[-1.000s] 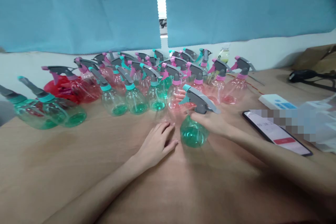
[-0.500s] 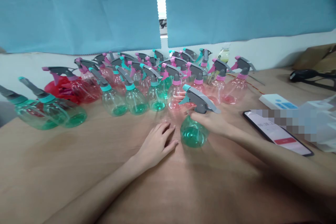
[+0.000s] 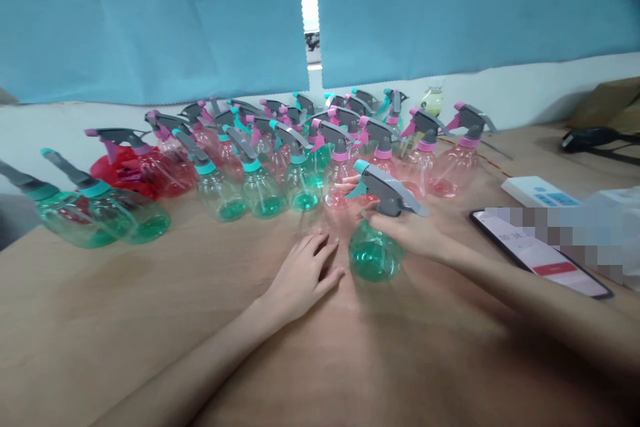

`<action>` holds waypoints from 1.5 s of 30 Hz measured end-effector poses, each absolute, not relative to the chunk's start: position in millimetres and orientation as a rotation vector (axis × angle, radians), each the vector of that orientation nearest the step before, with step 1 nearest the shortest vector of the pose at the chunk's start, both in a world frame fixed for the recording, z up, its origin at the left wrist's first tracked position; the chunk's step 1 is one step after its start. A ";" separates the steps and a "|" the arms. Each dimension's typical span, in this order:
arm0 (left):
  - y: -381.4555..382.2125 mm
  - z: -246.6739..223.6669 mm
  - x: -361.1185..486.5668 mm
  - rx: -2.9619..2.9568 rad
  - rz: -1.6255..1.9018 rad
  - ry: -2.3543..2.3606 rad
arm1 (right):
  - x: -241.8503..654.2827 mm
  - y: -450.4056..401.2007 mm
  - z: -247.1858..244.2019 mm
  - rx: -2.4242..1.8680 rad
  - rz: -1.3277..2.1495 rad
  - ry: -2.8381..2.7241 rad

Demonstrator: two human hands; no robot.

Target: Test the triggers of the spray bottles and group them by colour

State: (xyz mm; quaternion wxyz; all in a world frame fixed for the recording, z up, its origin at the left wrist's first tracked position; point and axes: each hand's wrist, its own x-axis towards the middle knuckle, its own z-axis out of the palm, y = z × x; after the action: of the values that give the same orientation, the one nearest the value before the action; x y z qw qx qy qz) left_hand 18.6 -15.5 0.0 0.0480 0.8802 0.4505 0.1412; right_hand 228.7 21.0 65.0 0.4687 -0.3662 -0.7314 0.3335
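Note:
A green spray bottle [image 3: 376, 259] with a grey and turquoise spray head stands upright on the wooden table [image 3: 240, 373], right of the middle. My right hand [image 3: 400, 227] is round its neck, just under the spray head, with some fingers partly hidden behind it. To the left of this bottle, my left hand [image 3: 305, 273] lies on the table with fingers apart and nothing in it. Behind both hands stand several spray bottles, among them a clear green one [image 3: 263, 193] with a turquoise collar and a pink one [image 3: 456, 167] with a pink collar.
A phone [image 3: 530, 247] lies at the right beside a white box [image 3: 537, 192]. Red plastic [image 3: 125, 172] is among the bottles at the left. Two green bottles [image 3: 145, 217] lean at the far left. A black object [image 3: 593, 140] rests at the back right.
The whole view has shifted slightly, so the things appear a little further right. Both hands keep their places, the right one still round the green bottle.

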 end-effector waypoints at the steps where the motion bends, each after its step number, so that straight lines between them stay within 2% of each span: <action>1: -15.6 0.1 18.5 2.684 0.432 1.373 | 228.9 21.0 65.1 -0.906 0.814 -1.802; 10: -15.5 2.4 19.0 2.671 0.412 1.382 | 231.8 21.4 64.4 -0.952 0.831 -1.830; 25: -15.6 1.7 19.2 2.669 0.428 1.375 | 231.3 24.8 65.5 -0.800 0.951 -1.755; 45: -16.1 -1.7 18.3 2.668 0.453 1.373 | 236.6 22.3 63.2 -0.909 0.833 -1.824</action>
State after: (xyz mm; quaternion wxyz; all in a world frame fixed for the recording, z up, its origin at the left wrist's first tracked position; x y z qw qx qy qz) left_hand 18.3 -16.1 -1.7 0.0535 0.8780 0.4518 0.1491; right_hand 236.6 22.3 63.2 0.4528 -0.3681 -0.7387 0.3372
